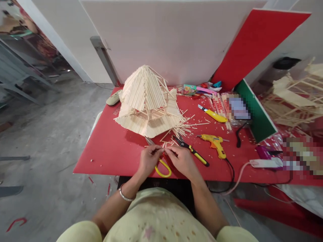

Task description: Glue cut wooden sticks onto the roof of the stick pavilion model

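Observation:
Both hands meet over the front of the red table, fingertips almost touching. My left hand [149, 158] is closed in a pinch, and so is my right hand [183, 161]. Whatever lies between their fingertips is too small and covered to make out. Beneath them lie scissors with yellow handles [161, 175], partly hidden by the hands. Just beyond stands a tiered, pavilion-like model [145, 94] built of pale wooden sticks. Loose cut sticks [181, 129] are scattered at its right side. Black-and-yellow cutters [199, 157] rest beside my right hand.
On the red table [101, 148], a yellow glue gun [213, 139] with a cord and a yellow utility knife [214, 115] lie to the right. A green board [257, 112] stands beyond them, near a power strip [264, 163]. A white panel [164, 40] rises behind.

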Demonstrator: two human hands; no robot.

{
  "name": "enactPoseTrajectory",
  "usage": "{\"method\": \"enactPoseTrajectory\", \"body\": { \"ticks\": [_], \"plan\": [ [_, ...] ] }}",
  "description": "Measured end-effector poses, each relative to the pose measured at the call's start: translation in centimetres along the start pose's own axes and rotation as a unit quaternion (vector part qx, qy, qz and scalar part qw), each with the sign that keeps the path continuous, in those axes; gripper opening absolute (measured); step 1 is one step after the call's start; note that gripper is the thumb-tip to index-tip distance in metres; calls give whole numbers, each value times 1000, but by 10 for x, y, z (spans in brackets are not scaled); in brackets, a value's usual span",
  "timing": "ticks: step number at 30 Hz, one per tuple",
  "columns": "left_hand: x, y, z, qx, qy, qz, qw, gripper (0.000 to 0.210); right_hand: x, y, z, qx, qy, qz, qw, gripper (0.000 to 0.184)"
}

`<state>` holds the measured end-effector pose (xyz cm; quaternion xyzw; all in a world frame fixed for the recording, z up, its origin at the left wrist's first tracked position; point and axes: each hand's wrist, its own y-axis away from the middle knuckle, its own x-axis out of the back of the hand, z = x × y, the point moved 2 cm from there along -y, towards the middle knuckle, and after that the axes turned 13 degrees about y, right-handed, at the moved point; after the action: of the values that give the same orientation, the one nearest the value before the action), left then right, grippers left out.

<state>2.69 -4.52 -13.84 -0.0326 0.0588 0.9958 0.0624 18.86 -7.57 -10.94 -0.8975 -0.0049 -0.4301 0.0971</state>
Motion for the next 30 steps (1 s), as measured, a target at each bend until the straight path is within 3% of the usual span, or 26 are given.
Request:
{"method": "enactPoseTrajectory", "body": {
  "ticks": [4,7,11,15,20,27,30],
  "plan": [
    [-6,-6,-5,74,44,-80,993,28,5,7,9,6,4,9,1000,21],
    [-15,-9,-6,113,91,-106,984,33,13,10,14,4,1,22,1000,18],
    [-29,-10,-5,120,104,-103,982,34,21,11,22,-13,-10,28,999,20],
    [-38,-12,-4,130,137,-76,979,32,37,11,45,-75,5,72,995,21],
    [-44,-17,-1,139,182,-70,971,13,70,9,77,-140,62,137,979,22],
    [-74,-27,10,136,204,-135,960,18,92,-1,80,-128,130,98,978,32],
    [-87,-38,10,117,206,-144,961,23,102,-20,92,-144,199,81,966,27]
  ]
}}
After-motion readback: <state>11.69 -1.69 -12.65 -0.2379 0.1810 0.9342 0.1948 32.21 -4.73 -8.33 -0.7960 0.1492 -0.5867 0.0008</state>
